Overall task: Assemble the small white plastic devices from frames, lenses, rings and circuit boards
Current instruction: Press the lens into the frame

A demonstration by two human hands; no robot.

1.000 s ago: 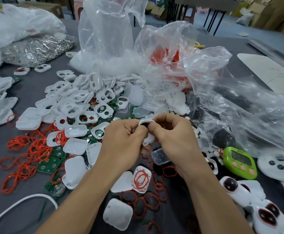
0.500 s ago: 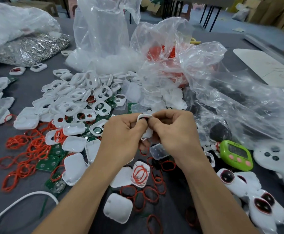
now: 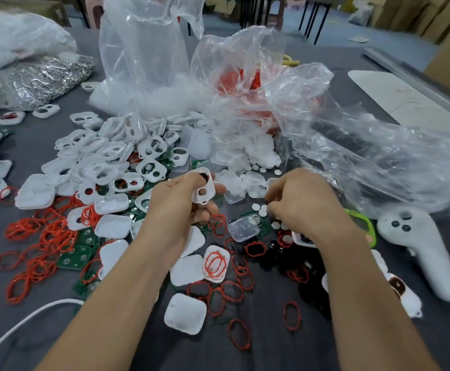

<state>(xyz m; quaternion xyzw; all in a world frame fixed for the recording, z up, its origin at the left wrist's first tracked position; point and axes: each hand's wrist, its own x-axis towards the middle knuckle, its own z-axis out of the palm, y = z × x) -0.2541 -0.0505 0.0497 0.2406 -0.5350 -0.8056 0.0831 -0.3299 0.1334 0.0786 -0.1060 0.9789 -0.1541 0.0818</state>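
Above the middle of the bench (image 3: 272, 352), the left hand (image 3: 181, 210) kept its grip clamped on a white frame (image 3: 204, 185). The right hand (image 3: 301, 202) curled over loose white discs (image 3: 263, 209); I could not tell whether its grip held one. Such a small disc could slip, or two could lift together.

Grey-covered table (image 3: 272, 352) across most of the frame. Beyond, along the top, blue-grey floor (image 3: 341, 25), thin black furniture legs (image 3: 322, 24), cardboard boxes (image 3: 405, 14) stacked upper right, pink stool (image 3: 95, 6) upper left.
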